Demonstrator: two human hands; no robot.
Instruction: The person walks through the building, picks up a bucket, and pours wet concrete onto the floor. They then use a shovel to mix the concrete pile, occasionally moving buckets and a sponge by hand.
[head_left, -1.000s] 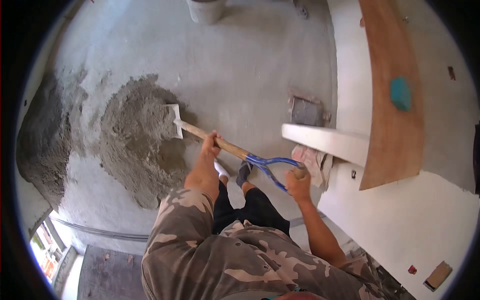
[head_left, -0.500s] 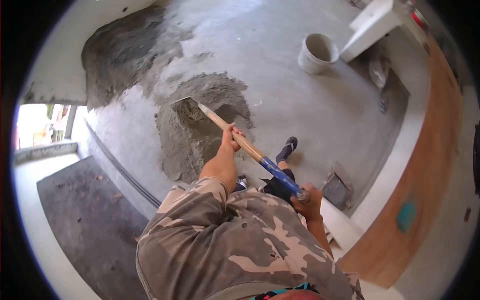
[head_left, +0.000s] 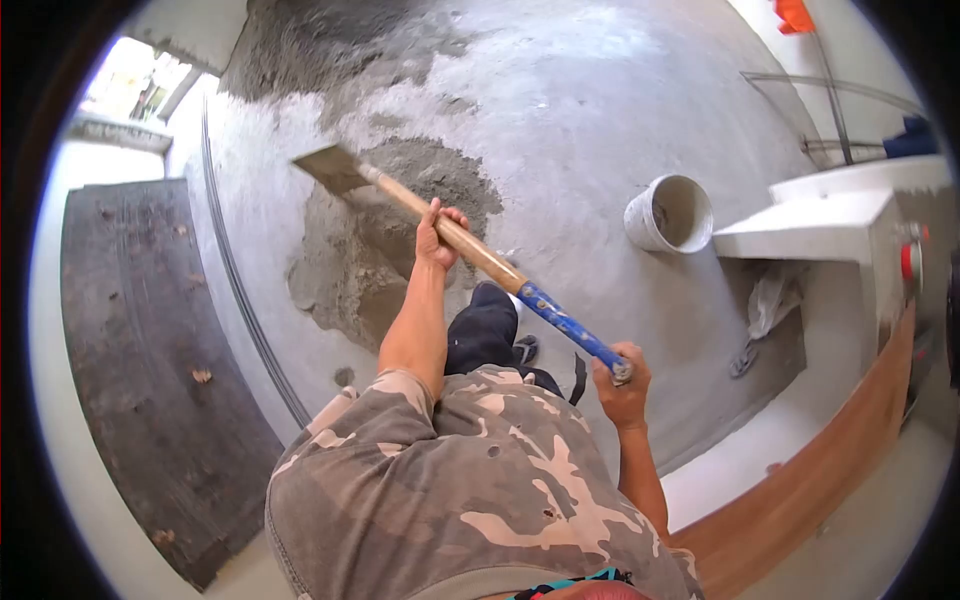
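Observation:
A shovel (head_left: 480,255) with a wooden shaft and a blue-wrapped end slants across the view. My left hand (head_left: 438,235) is closed around the middle of the shaft. Lower down, my right hand (head_left: 624,388) grips the blue end. The flat metal blade (head_left: 335,168) overlaps the upper left side of a grey mortar heap (head_left: 425,170) on the floor. Dug-out hollows show in the heap, beneath the shaft and left of my left hand. My dark trousers and a sandalled foot appear just below the shaft.
A white bucket (head_left: 645,222) stands to the right, near a white ledge (head_left: 810,230). More grey material (head_left: 310,50) spreads at the far left. A dark sheet (head_left: 150,370) and a cable (head_left: 235,280) lie on the left. A brown board (head_left: 800,490) runs along the lower right.
The shovel blade has moved left and turned from the heap's top, now showing its flat face. My left arm is straighter, and one foot has shifted. The camera view has also turned.

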